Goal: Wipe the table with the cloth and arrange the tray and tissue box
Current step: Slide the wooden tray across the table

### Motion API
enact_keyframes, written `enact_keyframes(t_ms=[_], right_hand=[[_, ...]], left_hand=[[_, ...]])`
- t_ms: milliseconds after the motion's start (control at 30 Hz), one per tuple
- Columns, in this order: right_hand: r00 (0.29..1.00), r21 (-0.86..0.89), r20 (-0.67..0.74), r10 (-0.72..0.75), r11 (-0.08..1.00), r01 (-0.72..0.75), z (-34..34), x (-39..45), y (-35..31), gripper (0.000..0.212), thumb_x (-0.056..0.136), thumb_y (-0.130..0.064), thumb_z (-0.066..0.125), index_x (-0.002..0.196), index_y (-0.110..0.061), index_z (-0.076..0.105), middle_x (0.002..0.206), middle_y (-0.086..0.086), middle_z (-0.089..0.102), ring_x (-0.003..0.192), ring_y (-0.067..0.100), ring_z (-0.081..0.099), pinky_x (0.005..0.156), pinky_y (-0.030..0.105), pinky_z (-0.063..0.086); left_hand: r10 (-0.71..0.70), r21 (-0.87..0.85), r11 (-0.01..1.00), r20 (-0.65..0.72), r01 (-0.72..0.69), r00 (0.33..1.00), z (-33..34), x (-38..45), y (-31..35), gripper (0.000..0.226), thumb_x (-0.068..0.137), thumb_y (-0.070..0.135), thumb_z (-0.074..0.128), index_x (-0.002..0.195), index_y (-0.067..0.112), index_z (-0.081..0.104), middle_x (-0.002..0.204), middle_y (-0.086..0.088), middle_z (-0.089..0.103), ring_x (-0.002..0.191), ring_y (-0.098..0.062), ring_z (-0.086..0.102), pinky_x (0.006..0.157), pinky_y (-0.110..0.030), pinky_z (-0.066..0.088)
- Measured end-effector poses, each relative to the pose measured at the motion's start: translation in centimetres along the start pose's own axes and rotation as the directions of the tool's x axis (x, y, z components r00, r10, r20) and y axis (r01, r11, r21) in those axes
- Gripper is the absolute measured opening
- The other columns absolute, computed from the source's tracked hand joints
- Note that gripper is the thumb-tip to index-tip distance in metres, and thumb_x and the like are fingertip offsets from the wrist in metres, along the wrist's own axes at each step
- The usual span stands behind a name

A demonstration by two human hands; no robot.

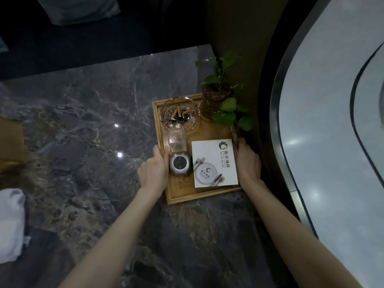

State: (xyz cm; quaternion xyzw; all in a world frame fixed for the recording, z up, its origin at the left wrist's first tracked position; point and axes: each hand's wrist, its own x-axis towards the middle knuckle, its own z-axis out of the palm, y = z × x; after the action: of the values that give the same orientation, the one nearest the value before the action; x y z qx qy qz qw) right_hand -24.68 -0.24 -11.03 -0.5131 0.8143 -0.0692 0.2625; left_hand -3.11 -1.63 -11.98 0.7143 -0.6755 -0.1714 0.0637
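The counter (83, 121), a dark marble slab, carries every item. The tray (212, 129), wooden, sits flat at the counter's far right corner, close to the right edge. The left hand (154, 168) grasps the tray's left rail, fingers wrapped over it. The right hand (248, 162) grips the right rail in the same manner. Step in hand, as judged: arranging the tray, with both hands set to shift or square it.

The cloth (10, 225), white and bunched, lies at the left edge, well apart from the tray. A tan object at the left edge may be the tissue box; this cannot be confirmed.

Tray contents:
1. Plant (216, 96), in a glass vase, far right corner.
2. Card (215, 163), near right.
3. Ashtray (179, 115), glass, holding butts, far left.
4. Jar (179, 164), near left, just beside the left hand.
5. Glass holder (176, 139), between ashtray and jar.

Next move: keep the tray level and move slowly, since the plant is tall and the ashtray holds loose ash.
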Motion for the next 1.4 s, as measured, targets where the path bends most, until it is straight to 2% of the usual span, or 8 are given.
enact_keyframes(t_ms=[100,333,700,800,1067,1200,1333,1400], right_hand=[[0.999,-0.017,0.026,-0.020,1.000,0.020,-0.3,0.0,0.0,0.030,0.098,-0.024,0.031,0.114,-0.001,0.043,0.117,0.025,0.058,0.101,0.046,0.057,0.080,0.047,0.046],[0.998,-0.007,0.042,-0.053,0.999,0.053,-0.6,-0.2,-0.2,0.028,0.098,-0.022,0.033,0.111,0.000,0.043,0.112,0.027,0.058,0.098,0.048,0.057,0.077,0.047,0.045],[0.997,-0.101,0.002,-0.083,0.991,0.083,-0.8,-1.2,-0.7,0.022,0.097,-0.018,0.037,0.108,0.000,0.045,0.102,0.024,0.062,0.089,0.043,0.061,0.064,0.038,0.041],[0.993,-0.126,-0.031,-0.118,0.986,0.113,-1.1,-1.7,-1.7,0.027,0.097,-0.019,0.036,0.109,0.004,0.045,0.099,0.029,0.063,0.087,0.048,0.061,0.066,0.046,0.045],[0.971,-0.107,-0.061,-0.229,0.969,0.222,-0.2,-5.0,-6.7,0.027,0.097,-0.021,0.035,0.103,0.004,0.045,0.104,0.029,0.062,0.092,0.049,0.059,0.070,0.046,0.042],[0.964,-0.045,-0.078,-0.255,0.967,0.253,1.6,-6.9,-10.0,0.029,0.099,-0.024,0.033,0.097,0.002,0.046,0.102,0.029,0.063,0.091,0.047,0.059,0.070,0.045,0.041],[0.958,0.006,-0.124,-0.257,0.966,0.260,4.3,-9.1,-12.9,0.028,0.098,-0.024,0.034,0.094,0.001,0.046,0.099,0.031,0.063,0.087,0.049,0.058,0.063,0.043,0.033],[0.951,-0.012,-0.146,-0.273,0.962,0.274,5.5,-10.2,-14.2,0.027,0.098,-0.023,0.036,0.094,0.002,0.046,0.097,0.032,0.064,0.085,0.050,0.058,0.063,0.044,0.037]], left_hand=[[0.019,-0.005,1.000,0.034,-0.019,0.999,-0.1,0.5,-0.2,0.034,0.097,0.031,0.032,0.111,0.003,0.042,0.085,-0.023,0.067,0.075,-0.040,0.063,0.066,-0.046,0.050],[0.080,-0.050,0.996,0.091,-0.075,0.993,-0.5,1.0,-0.6,0.026,0.096,0.024,0.033,0.103,0.001,0.043,0.085,-0.026,0.066,0.074,-0.042,0.062,0.066,-0.051,0.050],[0.136,-0.087,0.988,0.066,-0.130,0.989,-1.7,0.5,-1.2,0.028,0.097,0.020,0.033,0.108,-0.002,0.046,0.084,-0.025,0.067,0.073,-0.041,0.062,0.064,-0.043,0.045],[0.137,-0.111,0.985,0.030,-0.133,0.990,-2.7,-0.2,-2.2,0.028,0.096,0.020,0.035,0.108,-0.002,0.047,0.084,-0.024,0.067,0.072,-0.040,0.063,0.065,-0.044,0.047],[0.062,-0.150,0.986,-0.044,-0.067,0.997,-6.5,-2.5,-7.2,0.026,0.096,0.020,0.035,0.108,0.000,0.047,0.085,-0.022,0.068,0.073,-0.039,0.063,0.069,-0.045,0.052],[0.036,-0.129,0.991,-0.069,-0.045,0.997,-8.7,-3.6,-10.9,0.026,0.096,0.019,0.035,0.107,-0.001,0.047,0.088,-0.025,0.067,0.078,-0.041,0.062,0.069,-0.043,0.047],[0.037,-0.100,0.994,-0.076,-0.044,0.996,-10.6,-4.5,-14.8,0.028,0.096,0.018,0.035,0.108,-0.004,0.047,0.093,-0.030,0.066,0.083,-0.045,0.061,0.068,-0.044,0.044],[0.031,-0.089,0.995,-0.073,-0.038,0.997,-11.2,-4.8,-16.7,0.028,0.096,0.019,0.035,0.108,-0.004,0.047,0.094,-0.030,0.066,0.084,-0.045,0.061,0.066,-0.042,0.041]])
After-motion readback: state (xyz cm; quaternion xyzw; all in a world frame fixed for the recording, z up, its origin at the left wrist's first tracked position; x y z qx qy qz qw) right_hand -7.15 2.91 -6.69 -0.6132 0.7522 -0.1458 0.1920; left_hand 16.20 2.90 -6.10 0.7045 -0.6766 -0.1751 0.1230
